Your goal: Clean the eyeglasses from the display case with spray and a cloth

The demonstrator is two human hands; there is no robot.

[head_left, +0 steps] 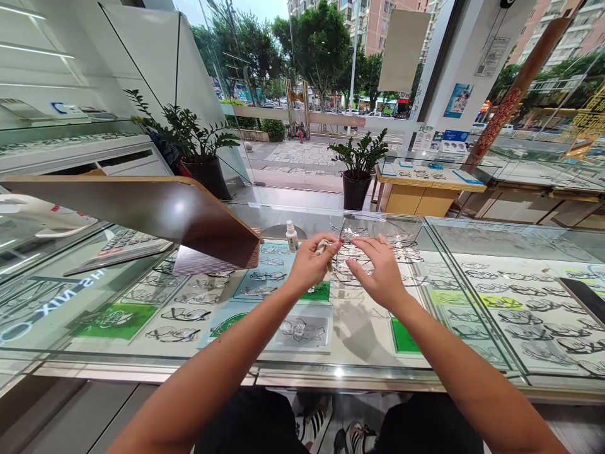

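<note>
Above the glass counter (pixel 359 359), my left hand (pixel 309 261) is closed around a crumpled beige cloth (pixel 324 246). A thin dark piece (pixel 342 232) rises at its fingertips; it looks like part of a pair of glasses, but its full shape is hard to make out. My right hand (pixel 378 268) is just to the right, fingers stretched out and thumb apart, with nothing clearly held. Beyond my left hand a small white bottle (pixel 292 237) stands upright on the glass. Several eyeglass frames (pixel 409 246) lie under and around my hands.
A brown tilted panel (pixel 142 208), probably a mirror's back, stands at the left, by a calculator or keyboard (pixel 127 246). More eyeglasses (pixel 184 314) fill the display to both sides. At the right edge lies a dark flat object (pixel 583 299). Potted plants (pixel 358 164) stand beyond the counter.
</note>
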